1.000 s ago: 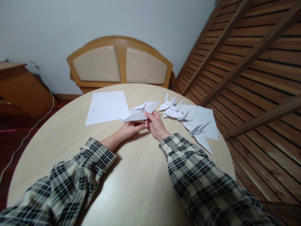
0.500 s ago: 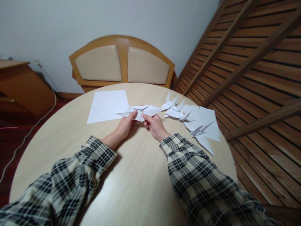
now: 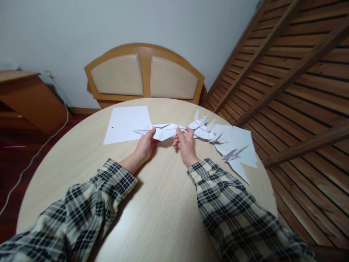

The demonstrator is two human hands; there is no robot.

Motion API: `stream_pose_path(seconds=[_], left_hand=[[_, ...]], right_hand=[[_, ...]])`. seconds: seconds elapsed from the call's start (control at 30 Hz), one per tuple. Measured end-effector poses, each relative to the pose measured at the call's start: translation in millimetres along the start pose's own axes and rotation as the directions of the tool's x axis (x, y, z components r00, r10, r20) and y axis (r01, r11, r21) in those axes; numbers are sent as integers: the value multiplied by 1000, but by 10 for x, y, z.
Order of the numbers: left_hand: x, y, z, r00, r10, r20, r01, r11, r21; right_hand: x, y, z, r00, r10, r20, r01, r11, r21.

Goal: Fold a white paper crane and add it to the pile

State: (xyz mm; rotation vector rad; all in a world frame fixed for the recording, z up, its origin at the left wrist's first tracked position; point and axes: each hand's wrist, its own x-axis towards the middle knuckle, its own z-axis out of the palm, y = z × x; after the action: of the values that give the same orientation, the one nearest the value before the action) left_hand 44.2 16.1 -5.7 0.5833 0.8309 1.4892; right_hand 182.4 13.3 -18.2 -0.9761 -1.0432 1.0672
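Note:
A folded piece of white paper [image 3: 165, 134], long and pointed at its left end, is held above the table between my two hands. My left hand [image 3: 145, 146] pinches its lower left part, thumb on top and fingers beneath. Farther right, my right hand [image 3: 186, 146] grips the paper near its right end, with the thumb against the near face. Part of that right end is hidden by my fingers. Several folded paper cranes [image 3: 215, 137] lie just right of my right hand.
A flat white sheet [image 3: 127, 125] with a small dark spot lies at the left on the round table [image 3: 158, 211]. More white paper [image 3: 240, 140] lies under and beside the cranes. A padded wooden headboard [image 3: 146, 72] stands behind, and a slatted wooden panel [image 3: 297, 72] at the right.
My right hand has slid right along the folded paper, from near its middle toward its right end. My left hand keeps its pinch. The view has shifted slightly.

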Motion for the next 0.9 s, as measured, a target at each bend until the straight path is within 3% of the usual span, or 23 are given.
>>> stream_pose_path(seconds=[0.07, 0.13, 0.23, 0.33, 0.43, 0.6, 0.7, 0.9], left_hand=[[10, -6, -2, 1000, 0, -12, 0, 1000, 0], [15, -13, -10, 1000, -2, -13, 2, 1000, 9], [5, -10, -9, 1000, 5, -13, -4, 1000, 15], [-23, 15, 20, 1000, 12, -17, -13, 1000, -7], [-39, 36, 46, 1000, 6, -23, -6, 1000, -21], [-14, 25, 29, 999, -14, -34, 13, 1000, -7], [-19, 21, 18, 1000, -13, 7, 13, 1000, 13], [-99, 28, 34, 987, -96, 126, 91, 995, 42]], right_hand=[[24, 1, -87, 984, -151, -91, 135, 978, -160], [32, -15, -178, 944, -322, -66, 282, 896, -342], [0, -84, -267, 798, -590, 123, 533, 595, -602], [-56, -163, -273, 671, -657, 343, 645, 289, -708], [-81, -185, -244, 628, -654, 420, 635, 119, -763], [-60, -141, -239, 617, -668, 417, 600, 56, -798], [-82, -135, -234, 611, -615, 498, 647, 26, -762], [-172, -176, -177, 540, -581, 609, 741, -15, -672]])
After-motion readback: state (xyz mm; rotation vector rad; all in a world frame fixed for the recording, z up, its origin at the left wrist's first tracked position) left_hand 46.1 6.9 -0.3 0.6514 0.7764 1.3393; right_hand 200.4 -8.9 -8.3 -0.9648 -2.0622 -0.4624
